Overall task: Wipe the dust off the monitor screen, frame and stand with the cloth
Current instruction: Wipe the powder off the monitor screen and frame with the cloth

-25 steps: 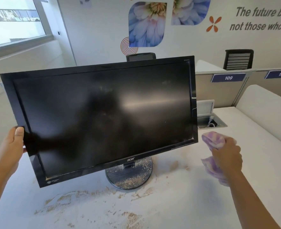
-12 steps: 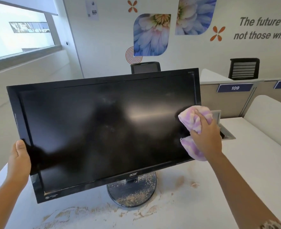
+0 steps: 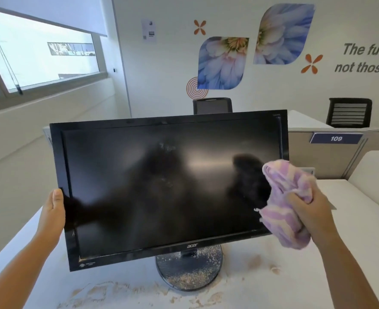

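Between the hands (image 3: 52,210), the monitor (image 3: 161,186)

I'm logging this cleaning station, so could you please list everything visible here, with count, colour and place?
monitor: one, black, tilted, on the desk centre
stand base: one, dark, round, dust-speckled, under the monitor
cloth: one, purple and cream, at the screen's right edge
desk: one, white, brown dust scattered at the front
office chairs: two, black, behind the partitions
sign 109: one, blue, on the right partition
flower decals: two, blue, on the wall
window: one, at left
left hand: gripping the monitor's left frame
right hand: bunching the cloth
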Tool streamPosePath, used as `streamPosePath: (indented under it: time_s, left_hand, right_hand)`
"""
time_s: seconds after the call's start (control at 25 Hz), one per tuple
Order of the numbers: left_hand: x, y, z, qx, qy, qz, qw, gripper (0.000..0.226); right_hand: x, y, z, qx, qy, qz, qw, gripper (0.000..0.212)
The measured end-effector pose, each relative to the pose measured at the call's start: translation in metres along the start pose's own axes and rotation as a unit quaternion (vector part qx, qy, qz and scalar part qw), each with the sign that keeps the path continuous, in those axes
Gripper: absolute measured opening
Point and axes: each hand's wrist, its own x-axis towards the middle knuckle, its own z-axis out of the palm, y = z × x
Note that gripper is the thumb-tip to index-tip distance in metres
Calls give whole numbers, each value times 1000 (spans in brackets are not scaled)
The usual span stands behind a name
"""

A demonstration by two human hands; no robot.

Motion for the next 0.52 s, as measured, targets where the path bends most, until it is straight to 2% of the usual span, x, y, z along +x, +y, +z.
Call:
streamPosePath:
  time_s: [0.04, 0.12, 0.24, 0.36, 0.52]
  left_hand:
    - [-5, 3, 1, 4, -7, 10, 1000, 47]
    - [-12, 11, 2, 5, -21, 15, 1000, 46]
    - [-11, 13, 3, -17, -21, 0, 1000, 48]
    - [-12, 11, 7, -42, -19, -12, 999, 48]
    - [-6, -1, 13, -73, -24, -39, 996, 58]
  right_hand:
    - [6, 2, -1, -22, -17, -22, 999, 25]
    - [23, -9, 17, -26, 55, -63, 996, 42]
    - [36, -30, 54, -57, 61, -42, 996, 68]
    - [41, -41, 82, -110, 103, -68, 986, 73]
    - [21, -97, 142, -161, 128, -166, 964, 64]
